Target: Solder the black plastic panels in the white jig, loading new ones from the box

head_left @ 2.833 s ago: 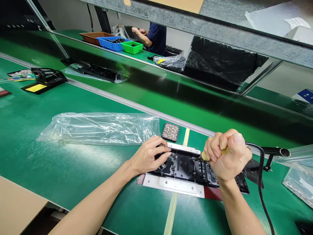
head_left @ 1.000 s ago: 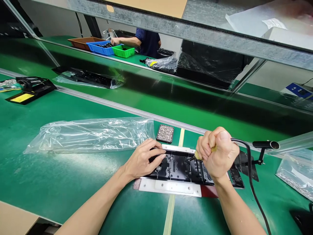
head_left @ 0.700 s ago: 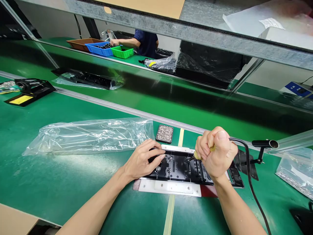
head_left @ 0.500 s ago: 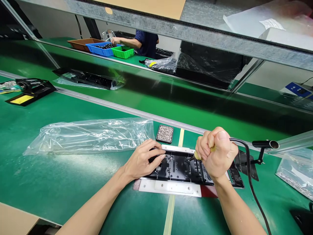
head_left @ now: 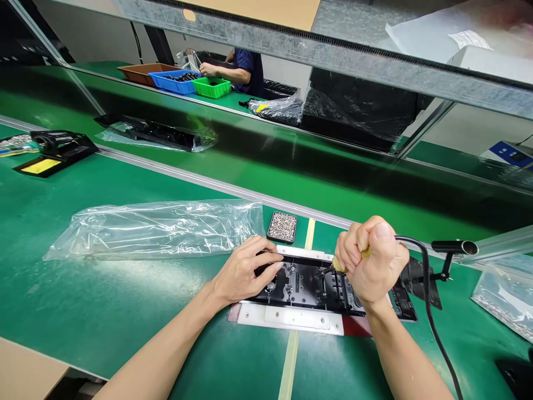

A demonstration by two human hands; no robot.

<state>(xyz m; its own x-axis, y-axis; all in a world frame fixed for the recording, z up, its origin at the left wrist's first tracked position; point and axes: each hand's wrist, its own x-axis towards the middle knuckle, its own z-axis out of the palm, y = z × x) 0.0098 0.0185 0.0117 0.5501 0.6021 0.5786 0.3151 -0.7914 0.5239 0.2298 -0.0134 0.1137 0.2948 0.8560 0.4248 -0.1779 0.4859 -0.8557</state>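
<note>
- Right hand (head_left: pixel 375 265) is clenching in a tight fist around a yellowish-handled corded tool (head_left: pixel 363 254); the tool's tip is pointing down-left onto the black plastic part (head_left: pixel 308 284).
- Black cable (head_left: pixel 431 311) is running from the back of the fist, arcing right and down past the right forearm.
- Left hand (head_left: pixel 244 271) is lying palm-down with fingers spread and curled, pressing on the left end of the black plastic part.
- Black plastic part is lying flat in a white fixture (head_left: pixel 291 318) on the green bench (head_left: pixel 104 300), straddling a pale stripe (head_left: pixel 291 361) on the mat, right in front of the person.
- A red strip (head_left: pixel 356 328) is showing at the fixture's near right edge.
- Small black tray of tiny screws (head_left: pixel 282 226) is sitting just beyond the fixture, apart from both hands.
- Clear plastic bag (head_left: pixel 154 226) is lying flat to the left of the tray, near the left hand, not touching it.
- Black tool stand (head_left: pixel 441 266) is sitting just right of the fist; another clear bag (head_left: pixel 499 303) is lying at far right.
- Black holder with yellow sponge (head_left: pixel 50 153) is sitting far left.
- Bagged black part (head_left: pixel 154 133) is lying on the conveyor belt beyond the bench.
- Another person (head_left: pixel 245 69) is working at the far side by brown, blue and green bins (head_left: pixel 187 82).
</note>
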